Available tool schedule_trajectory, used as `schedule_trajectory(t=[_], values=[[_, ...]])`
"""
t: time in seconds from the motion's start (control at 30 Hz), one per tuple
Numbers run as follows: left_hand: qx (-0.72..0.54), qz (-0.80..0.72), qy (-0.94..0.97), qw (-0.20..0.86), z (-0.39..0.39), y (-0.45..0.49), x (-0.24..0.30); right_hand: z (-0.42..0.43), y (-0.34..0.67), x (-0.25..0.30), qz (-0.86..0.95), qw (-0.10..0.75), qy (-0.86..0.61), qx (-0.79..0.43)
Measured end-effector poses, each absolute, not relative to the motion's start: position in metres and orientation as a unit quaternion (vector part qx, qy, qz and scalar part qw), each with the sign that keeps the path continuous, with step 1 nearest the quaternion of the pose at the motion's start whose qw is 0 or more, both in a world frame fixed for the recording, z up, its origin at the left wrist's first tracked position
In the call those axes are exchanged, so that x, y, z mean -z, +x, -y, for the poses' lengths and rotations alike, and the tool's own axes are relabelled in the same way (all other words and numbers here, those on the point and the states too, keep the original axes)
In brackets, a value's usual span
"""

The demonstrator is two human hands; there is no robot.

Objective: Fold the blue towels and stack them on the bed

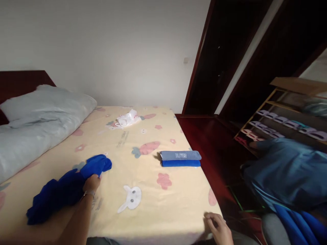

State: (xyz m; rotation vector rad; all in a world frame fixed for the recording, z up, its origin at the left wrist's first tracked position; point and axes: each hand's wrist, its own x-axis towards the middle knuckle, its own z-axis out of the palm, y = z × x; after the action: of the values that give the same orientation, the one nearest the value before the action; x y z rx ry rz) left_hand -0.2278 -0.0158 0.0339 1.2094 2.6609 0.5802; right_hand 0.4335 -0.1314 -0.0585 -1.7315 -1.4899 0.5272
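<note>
My left hand (pixel 92 184) is closed on the bunched blue cloth (pixel 62 189), gripping it near its upper right end. The cloth lies crumpled on the patterned bed sheet (pixel 148 173). To its right, two folded cloths lie side by side near the bed's edge: a grey-blue one with white lettering (pixel 181 155) and a bright blue one (pixel 181 163). My right hand (pixel 220 228) rests at the bed's front right corner, fingers loosely bent and apart, with nothing visible in it.
A crumpled white plastic bag (pixel 127 118) lies farther back on the bed. The grey quilt (pixel 38 119) is heaped at left by the headboard (pixel 28 80). On the right, a person in a blue shirt (pixel 286 170) bends toward a shoe rack (pixel 270 98) holding several slippers.
</note>
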Motion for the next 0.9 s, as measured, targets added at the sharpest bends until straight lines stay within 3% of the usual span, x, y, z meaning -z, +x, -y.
schedule_trajectory(t=[0.23,0.4,0.53,0.77,0.9], values=[[-0.201,-0.914,0.343,0.081,0.032,-0.209,-0.019,0.131,0.423,0.049,0.586,0.395,-0.673,-0.220],[-0.456,-0.849,0.233,0.129,0.049,-0.173,-0.028,0.129,0.420,0.042,0.582,0.412,-0.662,-0.228],[-0.612,-0.692,0.266,0.274,0.101,-0.077,-0.013,0.132,0.405,0.030,0.576,0.434,-0.646,-0.248],[-0.463,-0.580,0.486,0.462,0.212,0.128,0.060,0.179,0.323,0.006,0.630,0.390,-0.464,-0.486],[-0.429,-0.484,0.588,0.486,0.227,0.155,0.048,0.203,0.292,0.009,0.550,0.413,-0.473,-0.550]])
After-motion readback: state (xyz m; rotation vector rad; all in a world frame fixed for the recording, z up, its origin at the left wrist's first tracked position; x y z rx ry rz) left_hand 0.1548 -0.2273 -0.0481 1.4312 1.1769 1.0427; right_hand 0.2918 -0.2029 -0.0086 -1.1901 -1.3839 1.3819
